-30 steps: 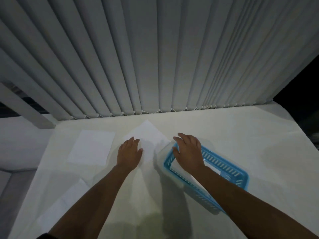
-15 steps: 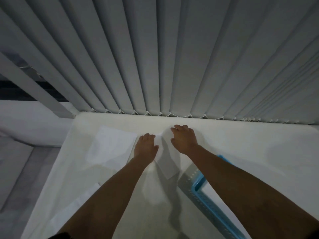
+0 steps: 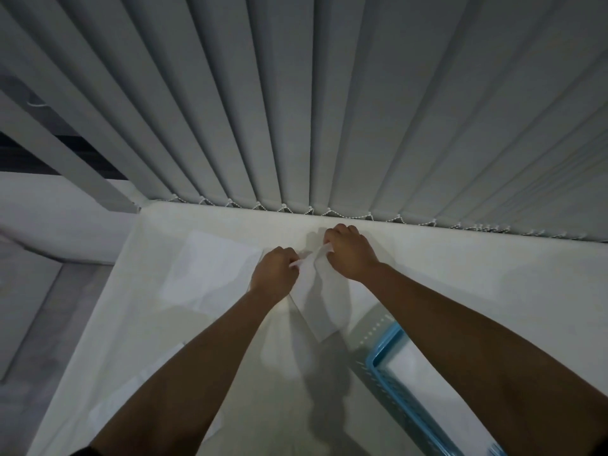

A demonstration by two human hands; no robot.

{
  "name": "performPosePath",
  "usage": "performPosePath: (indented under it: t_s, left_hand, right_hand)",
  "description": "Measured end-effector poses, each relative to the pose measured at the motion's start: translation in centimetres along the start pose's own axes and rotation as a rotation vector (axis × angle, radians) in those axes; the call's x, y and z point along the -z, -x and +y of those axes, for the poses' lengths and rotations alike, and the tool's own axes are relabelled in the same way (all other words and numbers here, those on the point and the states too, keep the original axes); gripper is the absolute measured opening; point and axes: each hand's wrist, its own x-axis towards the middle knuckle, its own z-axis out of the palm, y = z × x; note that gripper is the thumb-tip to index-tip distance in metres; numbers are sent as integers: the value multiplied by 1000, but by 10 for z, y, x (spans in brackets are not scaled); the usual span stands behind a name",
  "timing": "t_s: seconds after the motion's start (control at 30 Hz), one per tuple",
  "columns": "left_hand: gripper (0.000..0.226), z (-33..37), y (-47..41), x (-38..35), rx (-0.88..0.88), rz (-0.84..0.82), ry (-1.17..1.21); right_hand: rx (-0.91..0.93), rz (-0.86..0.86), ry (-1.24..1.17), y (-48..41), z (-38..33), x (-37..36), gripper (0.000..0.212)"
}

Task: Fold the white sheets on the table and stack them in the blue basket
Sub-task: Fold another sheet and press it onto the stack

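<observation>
A white sheet [image 3: 324,307] lies in the middle of the white table [image 3: 460,274], its far edge lifted. My left hand [image 3: 274,273] and my right hand [image 3: 350,253] each pinch that raised far edge, close together near the blinds. A second white sheet [image 3: 210,271] lies flat to the left of my left hand. A third sheet [image 3: 131,390] lies near the table's left edge, partly under my left forearm. The blue basket [image 3: 381,360] sits at the lower right, mostly hidden by my right forearm, with white paper [image 3: 418,383] inside it.
Grey vertical blinds [image 3: 329,110] with a bead chain hang right behind the table's far edge. The table's left edge drops off to a grey floor [image 3: 33,324]. A white ledge [image 3: 65,218] runs at the far left.
Both hands have gone from flat on the sheet to pinching and lifting its far edge. My view has moved forward, so the basket now lies lower right.
</observation>
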Motion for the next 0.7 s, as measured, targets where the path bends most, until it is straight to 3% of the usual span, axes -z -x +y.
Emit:
performPosePath:
  t_s: [0.17, 0.37, 0.53, 0.6, 0.7]
  left_hand:
    - [8, 7, 19, 10, -175, 105, -54]
    - [16, 4, 57, -12, -352, -70, -53]
    - [23, 5, 59, -20, -171, -212, 135]
    - [22, 7, 54, -23, -129, -159, 182]
    - [25, 15, 44, -29, -97, -89, 73]
  right_hand:
    - [69, 80, 48, 18, 6, 18, 17]
    - [84, -17, 167, 62, 32, 17, 25]
    - [29, -134, 237, 87, 42, 7, 34]
    - [-4, -127, 230, 92, 40, 3, 40]
    - [-12, -108, 259, 96, 31, -5, 47]
